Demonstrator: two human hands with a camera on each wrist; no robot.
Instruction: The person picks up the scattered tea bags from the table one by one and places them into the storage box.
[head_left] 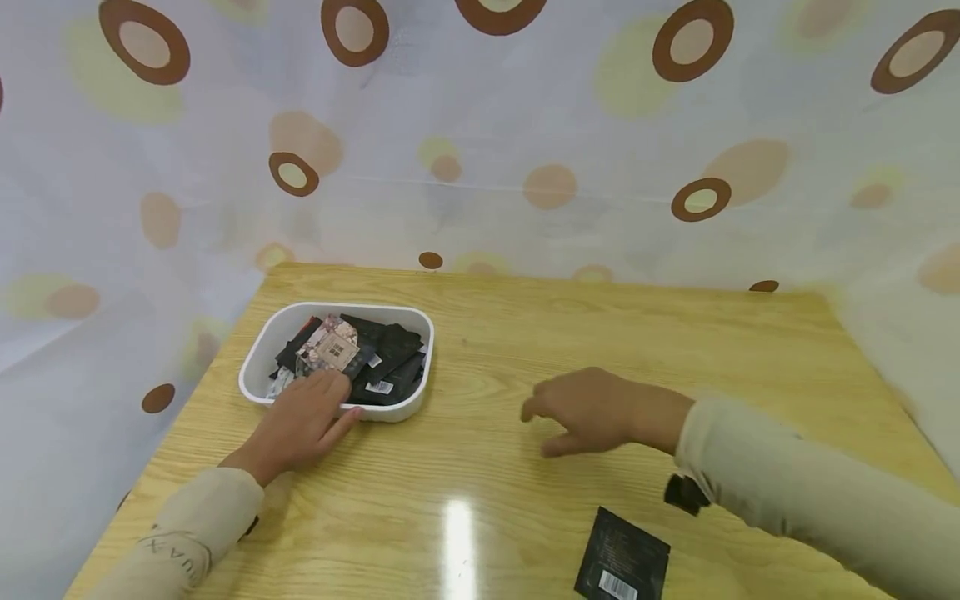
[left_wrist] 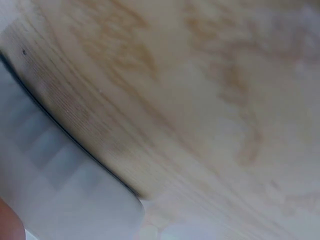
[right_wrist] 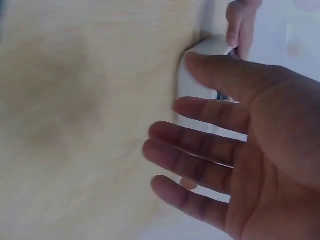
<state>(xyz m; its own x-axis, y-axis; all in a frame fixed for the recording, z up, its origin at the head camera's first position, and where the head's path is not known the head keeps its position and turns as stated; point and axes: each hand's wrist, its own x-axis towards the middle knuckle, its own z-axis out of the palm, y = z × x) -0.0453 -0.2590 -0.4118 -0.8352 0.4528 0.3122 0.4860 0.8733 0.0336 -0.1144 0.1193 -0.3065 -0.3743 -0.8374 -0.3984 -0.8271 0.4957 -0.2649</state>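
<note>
A white plastic basin (head_left: 415, 408) with rounded corners stands on the left side of the table, full of flat packets. Most are black packets (head_left: 396, 343), and a pink-patterned packet (head_left: 330, 343) lies on top. My left hand (head_left: 300, 421) holds the basin's near rim, fingers over the inside and thumb along the outside; its fingertips are hidden among the packets. The basin's outer wall (left_wrist: 75, 185) fills a corner of the left wrist view. My right hand (head_left: 588, 408) hovers over the table right of the basin, its fingers (right_wrist: 200, 135) spread and the palm bare.
Near the front edge lies a flat black packet (head_left: 622, 558) with a white barcode label. A small black object (head_left: 686, 495) shows beside the right sleeve. The wooden table (head_left: 487, 333) meets a hanging sheet (head_left: 480, 108) with brown ovals at the back.
</note>
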